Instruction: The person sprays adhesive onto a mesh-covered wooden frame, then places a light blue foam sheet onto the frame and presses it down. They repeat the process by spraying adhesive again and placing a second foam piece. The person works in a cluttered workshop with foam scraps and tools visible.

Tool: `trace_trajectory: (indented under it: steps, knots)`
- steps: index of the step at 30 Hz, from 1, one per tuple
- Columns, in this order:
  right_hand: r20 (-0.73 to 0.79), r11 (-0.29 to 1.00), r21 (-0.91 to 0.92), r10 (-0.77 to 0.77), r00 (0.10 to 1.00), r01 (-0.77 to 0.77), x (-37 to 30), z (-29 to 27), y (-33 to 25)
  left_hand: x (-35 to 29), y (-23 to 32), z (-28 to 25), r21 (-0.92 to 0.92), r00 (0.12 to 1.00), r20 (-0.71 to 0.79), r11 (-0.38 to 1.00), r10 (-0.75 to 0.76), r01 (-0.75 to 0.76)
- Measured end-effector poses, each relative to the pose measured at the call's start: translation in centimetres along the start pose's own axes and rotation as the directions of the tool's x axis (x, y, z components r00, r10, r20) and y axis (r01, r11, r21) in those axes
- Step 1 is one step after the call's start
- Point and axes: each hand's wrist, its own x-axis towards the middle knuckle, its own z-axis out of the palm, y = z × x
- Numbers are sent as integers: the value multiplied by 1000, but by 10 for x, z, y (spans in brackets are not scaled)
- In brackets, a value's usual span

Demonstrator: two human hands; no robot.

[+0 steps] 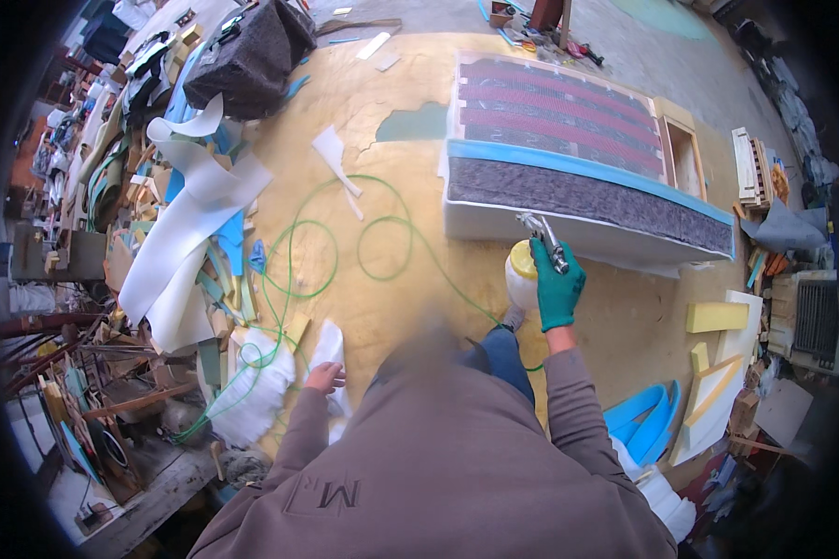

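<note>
My right hand, in a green glove, grips a metal spray gun with a pale, yellow-topped cup attached. The gun's front end points toward the near side of a long sofa-like frame. That frame has a white padded side, a grey fabric band, a light-blue foam strip and a top of dark mesh with reddish stripes. Bare and low on the left, my left hand hangs near white padding, its fingers loosely apart and holding nothing.
A thin green hose loops across the yellowish floor. Left lie white foam sheets and piled scraps; a dark covered block stands beyond. Right are blue foam strips, a yellow foam block and a white board.
</note>
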Motion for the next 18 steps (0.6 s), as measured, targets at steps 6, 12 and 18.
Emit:
trace_trajectory:
  steps: [6, 12, 18]
  knots:
    - [-80, 977, 192, 105, 991, -88, 16, -19, 18, 10, 25, 12, 87, 999, 39, 996, 3, -6]
    - [-152, 967, 190, 198, 968, -168, 37, -62, 57, 5, 60, 44, 134, 999, 48, 990, 23, -30]
    - [-224, 950, 222, 271, 936, -221, 60, -117, 103, -10, 96, 93, 185, 998, 54, 982, 20, -30]
